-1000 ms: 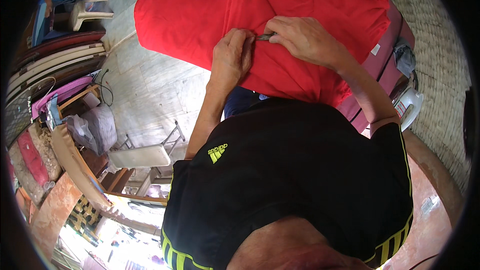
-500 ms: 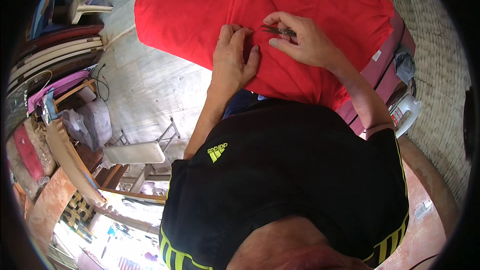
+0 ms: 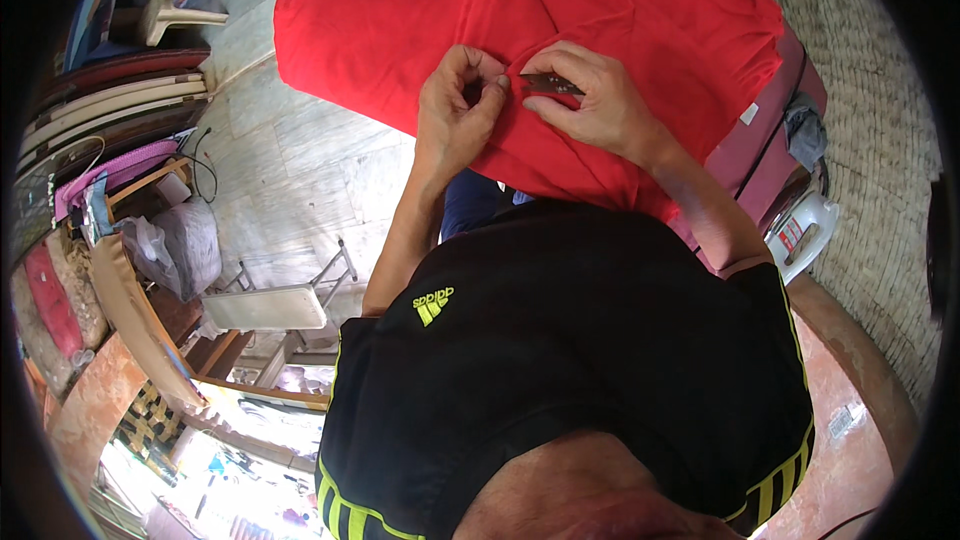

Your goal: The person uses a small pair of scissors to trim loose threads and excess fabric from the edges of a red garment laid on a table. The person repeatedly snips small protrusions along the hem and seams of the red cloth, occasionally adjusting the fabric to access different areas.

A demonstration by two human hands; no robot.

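A large red cloth [image 3: 400, 20] is spread over a table in the upper middle of the head view. My left hand [image 3: 455, 120] pinches a fold of the red cloth between thumb and fingers. Just to its right, my right hand [image 3: 590, 100] holds a small dark flat blade-like tool [image 3: 550, 85] against the same fold. The two hands almost touch over the cloth. My black shirt fills the lower part of the picture.
The table's dark red side panel [image 3: 760, 140] shows at the right, with a white container [image 3: 805, 230] beside it. A folding metal stool [image 3: 270, 305] stands on the tiled floor at left. Stacked boards, bags and clutter [image 3: 110, 170] line the left edge.
Both hands have shifted slightly on the cloth. The left hand went from lying flat to pinching a fold, and the right hand brought the small tool up to it.
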